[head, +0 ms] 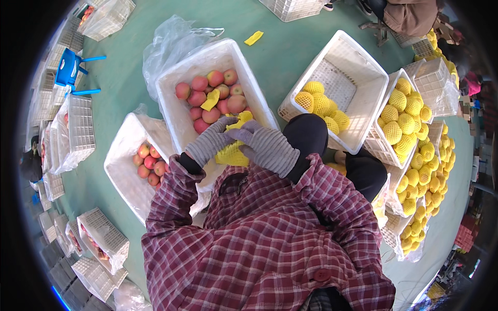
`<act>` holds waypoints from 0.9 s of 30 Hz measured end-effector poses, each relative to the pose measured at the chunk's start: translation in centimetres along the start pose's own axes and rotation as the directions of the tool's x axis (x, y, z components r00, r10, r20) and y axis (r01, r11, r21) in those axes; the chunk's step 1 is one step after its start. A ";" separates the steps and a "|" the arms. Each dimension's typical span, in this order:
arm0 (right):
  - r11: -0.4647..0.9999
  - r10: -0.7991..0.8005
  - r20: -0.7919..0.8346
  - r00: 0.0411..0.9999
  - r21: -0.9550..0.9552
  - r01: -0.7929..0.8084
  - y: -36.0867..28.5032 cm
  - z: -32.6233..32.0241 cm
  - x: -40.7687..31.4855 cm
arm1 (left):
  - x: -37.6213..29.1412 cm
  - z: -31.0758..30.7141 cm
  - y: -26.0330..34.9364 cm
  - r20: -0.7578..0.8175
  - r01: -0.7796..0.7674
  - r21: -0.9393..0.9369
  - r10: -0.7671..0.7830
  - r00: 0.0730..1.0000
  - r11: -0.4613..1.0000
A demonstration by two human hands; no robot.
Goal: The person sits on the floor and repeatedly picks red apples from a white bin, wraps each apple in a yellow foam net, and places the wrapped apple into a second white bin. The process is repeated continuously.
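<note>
Both my hands wear grey knit gloves and meet over the near edge of a white plastic crate (255, 87) of red apples (199, 83). My left hand (210, 142) has its fingers curled on yellow foam netting (232, 154). From the other side, my right hand (270, 147) grips the same netting, its fingertips close to the left ones. More yellow netting (245, 117) shows just beyond the fingers. Whether an apple is inside the netting is hidden by my hands. A loose foam net (210, 100) rests on the apples in the crate.
Left of me, a lined crate (126, 171) holds apples. On the right, a white crate (365, 83) contains several netted fruits (320, 102), beside stacked crates of netted fruit (404, 116). A foam net (253, 38) lies on the green floor. A blue stool (68, 68) stands far left; a seated person (410, 17) is top right.
</note>
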State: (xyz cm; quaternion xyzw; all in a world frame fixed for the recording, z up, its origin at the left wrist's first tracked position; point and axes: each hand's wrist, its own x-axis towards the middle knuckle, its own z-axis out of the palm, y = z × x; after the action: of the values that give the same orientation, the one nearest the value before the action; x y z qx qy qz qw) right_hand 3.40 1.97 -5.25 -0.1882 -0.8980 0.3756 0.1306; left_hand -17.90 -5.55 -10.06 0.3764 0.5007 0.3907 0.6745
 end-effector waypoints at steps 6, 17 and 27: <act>0.747 0.376 -0.015 0.927 0.597 -0.293 0.8 -0.7 -1.7 | -3.0 1.4 3.2 0.084 -0.120 -0.333 0.156 0.984 0.935; -0.237 0.513 0.194 0.836 0.968 -0.079 1.1 -1.7 -4.9 | -2.7 4.8 -1.2 0.250 0.114 -0.385 -0.015 0.968 0.916; -0.434 0.539 0.286 0.792 0.900 -0.030 5.8 6.7 -7.6 | -3.0 11.9 2.3 0.125 -0.025 -0.678 0.149 0.981 0.734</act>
State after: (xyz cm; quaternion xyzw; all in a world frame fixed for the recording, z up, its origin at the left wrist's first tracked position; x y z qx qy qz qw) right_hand 9.03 -1.78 -14.79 -0.3026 -0.0818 0.9148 0.2546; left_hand -7.29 -8.70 -4.25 0.1623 0.2475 0.5425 0.7862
